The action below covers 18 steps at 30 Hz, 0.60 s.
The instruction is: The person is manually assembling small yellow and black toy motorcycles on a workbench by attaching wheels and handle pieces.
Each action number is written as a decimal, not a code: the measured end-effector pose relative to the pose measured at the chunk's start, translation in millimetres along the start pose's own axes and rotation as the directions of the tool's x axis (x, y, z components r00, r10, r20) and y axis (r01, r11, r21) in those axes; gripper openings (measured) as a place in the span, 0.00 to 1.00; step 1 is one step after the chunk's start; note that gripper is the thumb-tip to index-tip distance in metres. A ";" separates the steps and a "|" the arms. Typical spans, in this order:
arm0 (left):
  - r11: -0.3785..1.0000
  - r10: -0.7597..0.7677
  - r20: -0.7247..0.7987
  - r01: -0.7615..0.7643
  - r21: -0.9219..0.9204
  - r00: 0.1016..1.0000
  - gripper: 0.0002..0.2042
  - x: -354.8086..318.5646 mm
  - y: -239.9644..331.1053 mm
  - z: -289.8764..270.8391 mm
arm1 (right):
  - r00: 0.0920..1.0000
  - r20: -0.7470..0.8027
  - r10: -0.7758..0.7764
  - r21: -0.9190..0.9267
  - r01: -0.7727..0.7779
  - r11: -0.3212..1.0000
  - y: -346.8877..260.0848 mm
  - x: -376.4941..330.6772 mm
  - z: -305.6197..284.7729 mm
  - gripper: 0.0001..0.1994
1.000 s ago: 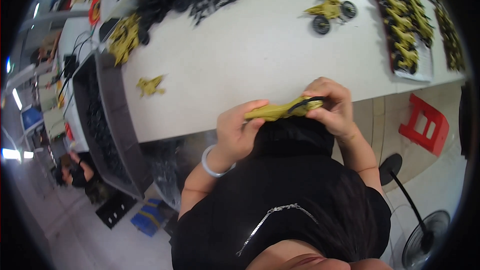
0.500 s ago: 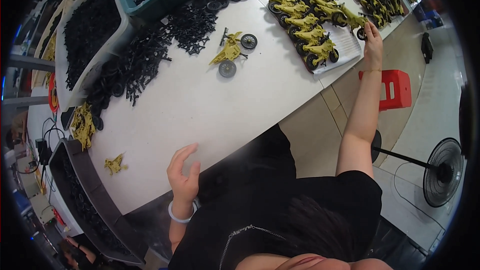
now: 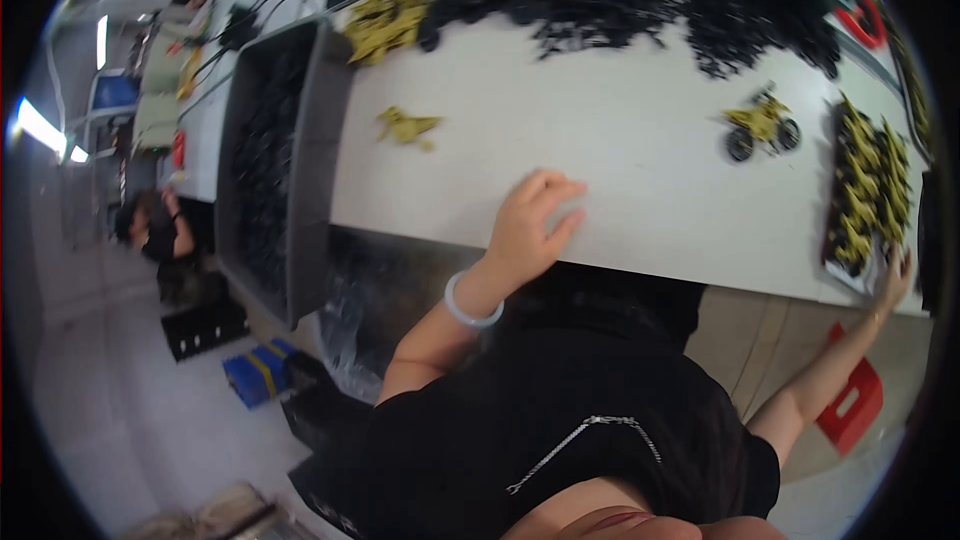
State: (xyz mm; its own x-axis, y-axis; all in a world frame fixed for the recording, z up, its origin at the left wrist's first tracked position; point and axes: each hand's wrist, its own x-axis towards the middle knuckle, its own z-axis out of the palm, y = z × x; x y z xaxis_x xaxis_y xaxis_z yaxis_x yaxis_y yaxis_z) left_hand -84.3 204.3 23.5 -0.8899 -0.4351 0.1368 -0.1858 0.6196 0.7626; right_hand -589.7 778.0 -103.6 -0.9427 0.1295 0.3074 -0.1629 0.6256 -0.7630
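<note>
My left hand [image 3: 535,225] hovers over the table's near edge, its fingers apart and nothing in them. Far to the right, my right hand [image 3: 893,280] reaches to the near end of a tray of yellow-and-black toy motorcycles [image 3: 858,190]. Its fingertips are at the last toy, too small and blurred to show whether they grip it. A single toy motorcycle [image 3: 762,127] with two black wheels stands apart on the table, left of the tray. Beyond my left hand lies a loose yellow motorcycle body [image 3: 407,127] without wheels.
Heaps of black parts [image 3: 600,2] line the table's far side, beside a pile of yellow bodies [image 3: 390,25]. A grey bin [image 3: 318,160] of black parts stands at the table's left end. Below my right arm is a red stool [image 3: 855,410]. Another person [image 3: 165,225] is at the far left.
The view has swung left, bringing more of the grey bin and floor into sight. My right hand stays at the tray's near end, where it held a toy motorcycle; my left hand stays open.
</note>
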 end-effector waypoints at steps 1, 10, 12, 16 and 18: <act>0.984 0.014 -0.150 0.013 0.176 0.989 0.13 2.9 -19.0 -11.6 | 0.991 -0.069 -0.113 -0.152 0.101 0.983 -11.7 -9.2 -2.7 0.29; 0.521 0.036 -0.197 0.149 0.840 0.980 0.22 5.6 -129.1 -123.5 | 0.868 0.067 -0.491 0.196 0.471 0.860 -256.4 -184.9 90.6 0.13; 0.795 -0.025 -0.133 0.101 0.598 0.991 0.17 9.4 -139.2 -132.8 | 0.794 0.284 -0.538 0.111 0.530 0.841 -306.6 -216.5 122.7 0.17; 0.993 -0.087 -0.334 0.109 0.047 0.939 0.20 5.1 -114.0 -88.2 | 0.798 0.471 -0.377 -0.084 0.466 0.881 -340.6 -225.3 160.3 0.24; 0.799 -0.383 -0.431 0.059 -0.598 0.817 0.29 4.6 -95.9 -55.6 | 0.797 0.484 -0.362 -0.087 0.455 0.886 -338.8 -214.3 176.7 0.24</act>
State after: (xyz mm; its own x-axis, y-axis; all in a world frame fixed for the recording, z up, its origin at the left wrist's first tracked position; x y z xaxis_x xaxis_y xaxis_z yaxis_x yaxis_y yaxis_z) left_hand -47.4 106.6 -13.8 -0.4768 -0.8741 0.0924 0.0485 0.0789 0.9957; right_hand -384.0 402.5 -11.5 -0.8331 -0.4953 0.2461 -0.5482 0.6803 -0.4865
